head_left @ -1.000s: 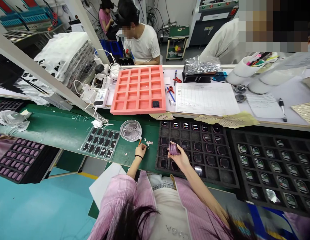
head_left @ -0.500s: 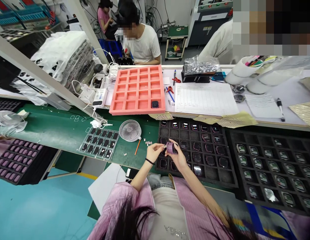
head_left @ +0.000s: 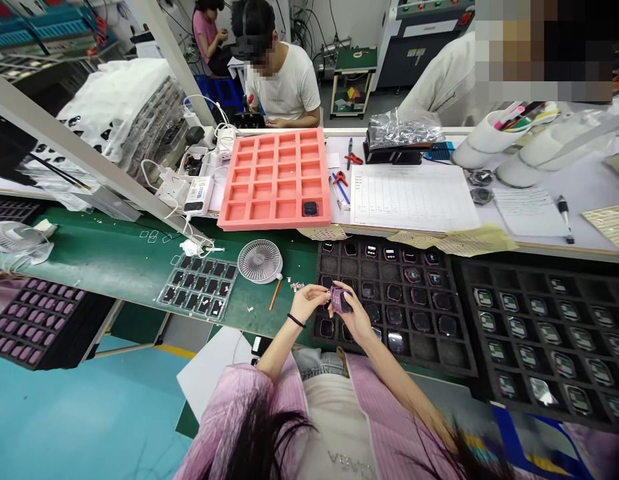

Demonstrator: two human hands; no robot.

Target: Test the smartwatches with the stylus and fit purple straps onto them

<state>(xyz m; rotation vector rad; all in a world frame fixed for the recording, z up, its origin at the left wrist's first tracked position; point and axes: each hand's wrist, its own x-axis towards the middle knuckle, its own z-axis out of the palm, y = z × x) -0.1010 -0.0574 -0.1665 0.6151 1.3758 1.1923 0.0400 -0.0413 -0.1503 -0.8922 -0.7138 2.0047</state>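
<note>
My right hand is closed around a purple smartwatch case, which has a dark face and is held above the near-left part of a black foam tray. At the left edge of this case, my left hand has its thumb and fingertips pinched together. Whatever lies between those fingertips is too small to make out. Below and around my hands, the tray's compartments hold several dark-faced smartwatches, a few with lit screens.
A second black foam tray with watch parts lies to the right. Left are a small fan, an orange stick and a clear tray of black pieces. A pink foam tray sits on the raised shelf. Co-workers sit beyond.
The smartwatch case has turned in my right hand, showing more of its dark face. My left fingertips stay at its left edge.
</note>
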